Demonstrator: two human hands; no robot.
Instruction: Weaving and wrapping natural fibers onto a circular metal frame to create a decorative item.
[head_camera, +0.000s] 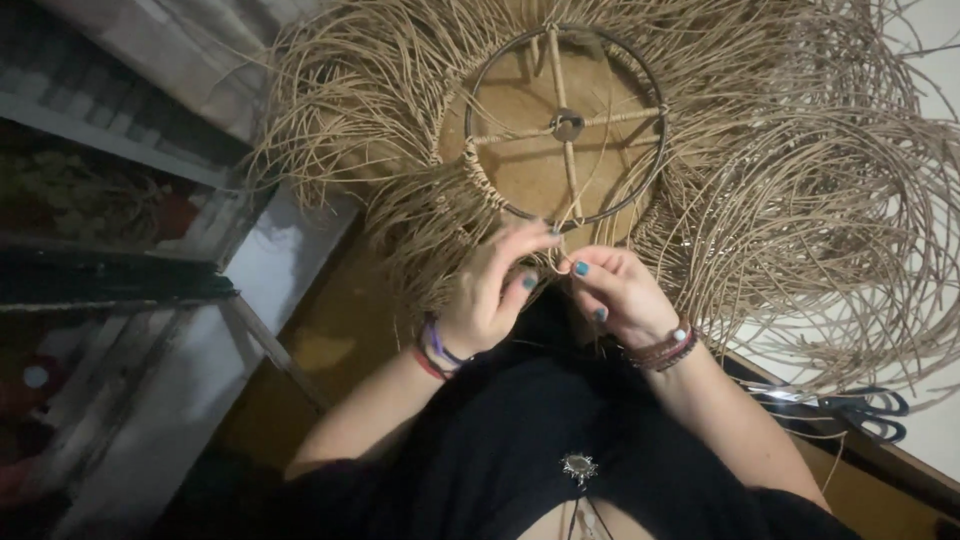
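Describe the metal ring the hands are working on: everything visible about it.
The ring is a thin dark metal hoop, seen almost face-on. Four spokes wrapped in tan fibre cross it and meet at a small round hub. Long loose tan strands hang from its rim all around, fanning outward; wrapping covers the lower left rim. The left hand and right hand meet at its bottom edge, fingers pinching strands there. It sits above the person's lap, over a brownish surface.

Dim, warm light falls from above onto the far tan straw fringe (800, 200). The left dark wooden shelves (100, 250) sink into shadow, soft and blurred; the near black clothing (520, 440) loses all detail.
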